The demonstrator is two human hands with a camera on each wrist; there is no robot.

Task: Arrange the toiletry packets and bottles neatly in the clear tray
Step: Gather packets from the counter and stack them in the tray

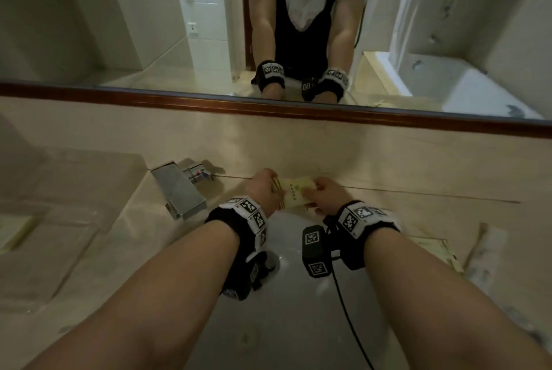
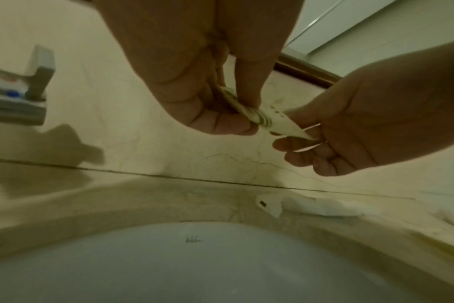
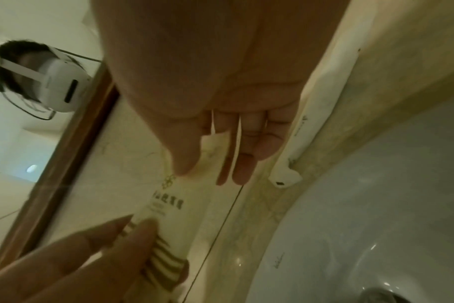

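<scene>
Two hands hold a small stack of flat toiletry packets (image 1: 295,195) above the back rim of the washbasin (image 2: 220,266), approx. between the chrome tap (image 1: 179,187) and the mirror frame (image 1: 298,109). Left hand (image 1: 263,187): thumb and fingers pinch the striped end of the stack. Right hand (image 1: 324,195): thumb on top, fingers curled beneath the opposite end; thin white packet edges show between its fingers in the right wrist view, at least 2, exact no. not readable. Top packet: cream-coloured, rectangular, w/ a small emblem and a line of dark printed characters at centre, plus olive-and-cream bands at the left-hand end; text too blurred to read. The stack is clear of the counter, roughly level.

One more packet (image 2: 321,207), long, white, lies on the marble counter (image 1: 388,166) just beside the basin rim, w/ a white tab (image 2: 268,205) at its near end. One clear tray (image 1: 59,220) sits on the counter at far left, well apart from both hands; a pale yellowish item (image 1: 18,233) lies in its left part, type not discernible. One further flat cream item (image 1: 439,247) rests on the counter at right of the basin, partly hidden by the right forearm. No. of bottles visible: 0.
</scene>
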